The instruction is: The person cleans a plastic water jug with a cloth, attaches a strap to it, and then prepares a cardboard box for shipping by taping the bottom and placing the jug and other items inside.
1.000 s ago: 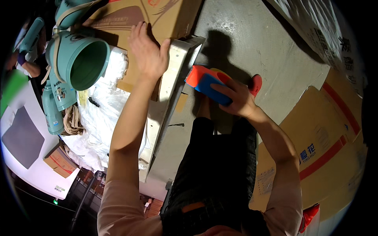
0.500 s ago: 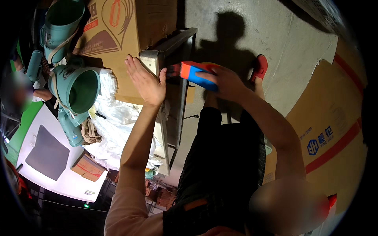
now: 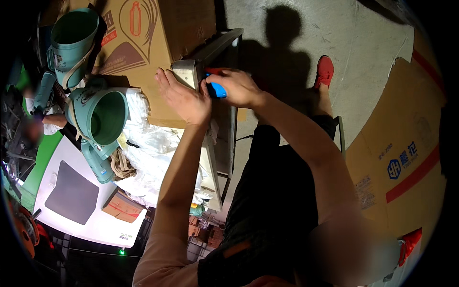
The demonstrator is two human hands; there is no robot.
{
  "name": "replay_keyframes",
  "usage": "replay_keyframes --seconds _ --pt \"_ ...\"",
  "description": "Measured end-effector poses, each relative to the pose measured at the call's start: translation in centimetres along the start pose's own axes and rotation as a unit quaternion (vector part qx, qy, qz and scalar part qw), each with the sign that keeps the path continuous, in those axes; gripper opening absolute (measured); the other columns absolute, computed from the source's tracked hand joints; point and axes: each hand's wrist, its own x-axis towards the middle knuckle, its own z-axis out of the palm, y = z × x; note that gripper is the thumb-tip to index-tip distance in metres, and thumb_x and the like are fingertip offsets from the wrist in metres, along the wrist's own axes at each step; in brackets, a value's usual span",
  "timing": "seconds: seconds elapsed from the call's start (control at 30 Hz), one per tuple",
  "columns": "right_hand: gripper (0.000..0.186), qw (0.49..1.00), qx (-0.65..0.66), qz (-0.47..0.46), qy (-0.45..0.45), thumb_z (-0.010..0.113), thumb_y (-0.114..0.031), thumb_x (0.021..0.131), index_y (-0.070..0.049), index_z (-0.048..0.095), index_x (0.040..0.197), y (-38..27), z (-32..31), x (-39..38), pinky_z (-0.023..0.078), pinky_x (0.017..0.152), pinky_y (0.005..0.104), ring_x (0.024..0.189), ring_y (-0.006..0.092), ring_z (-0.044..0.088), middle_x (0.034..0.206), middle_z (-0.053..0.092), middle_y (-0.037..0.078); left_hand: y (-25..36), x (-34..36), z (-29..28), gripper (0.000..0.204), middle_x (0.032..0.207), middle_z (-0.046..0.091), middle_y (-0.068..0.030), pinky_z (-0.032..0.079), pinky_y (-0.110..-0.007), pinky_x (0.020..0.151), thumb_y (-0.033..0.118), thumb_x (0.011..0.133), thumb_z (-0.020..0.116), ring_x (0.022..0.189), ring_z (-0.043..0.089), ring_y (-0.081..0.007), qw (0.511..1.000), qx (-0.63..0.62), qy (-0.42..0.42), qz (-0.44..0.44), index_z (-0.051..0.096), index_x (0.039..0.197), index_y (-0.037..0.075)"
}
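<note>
My left hand (image 3: 184, 101) lies flat with its fingers stretched out, over the lower side of a large printed cardboard carton (image 3: 129, 57) beside a metal table corner (image 3: 185, 72). Whether the palm presses on the carton I cannot tell. My right hand (image 3: 240, 88) is wrapped round a red and blue tape dispenser (image 3: 218, 91), which sits close by the left thumb at the table's edge. The dispenser's front end is hidden behind the left hand and the corner.
Two large teal strapped mugs (image 3: 109, 117) stand at the left, beside crumpled clear plastic bags (image 3: 150, 148). A white table (image 3: 110, 229) carries a grey mat and a small carton. Another person's hand (image 3: 55, 122) is at far left. A big flat carton (image 3: 382, 158) fills the right.
My right hand has brought the tape dispenser leftward against the table corner, next to my left hand. The left hand stays flat at the carton. The whole view has shifted slightly.
</note>
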Motion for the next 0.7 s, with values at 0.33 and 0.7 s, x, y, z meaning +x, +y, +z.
replay_keyframes --seconds 0.33,0.7 --pt "0.061 0.979 0.017 0.159 0.125 0.076 -0.012 0.064 -0.016 0.058 0.122 0.0 -2.2 -12.5 0.051 0.082 0.0447 0.099 0.0371 0.062 0.11 0.064 0.016 0.0 0.0 -0.8 0.073 0.147 0.034 -0.0269 0.025 -0.05 0.113 0.025 0.087 0.067 0.137 0.03 -0.0443 1.0 0.002 0.025 -0.013 0.031 0.14 -0.008" --pt "0.079 0.988 -0.014 -0.147 -0.052 0.083 -0.015 0.049 -0.025 0.062 0.125 -12.0 -7.3 -17.7 0.053 0.069 0.0376 0.076 0.0261 0.059 0.082 0.053 0.006 -0.8 -13.2 -10.6 0.021 0.104 0.064 -0.0104 0.046 -0.03 0.086 0.016 0.095 0.05 0.094 0.061 -0.0199 0.672 -0.639 -0.277 -0.252 0.065 0.096 0.002"
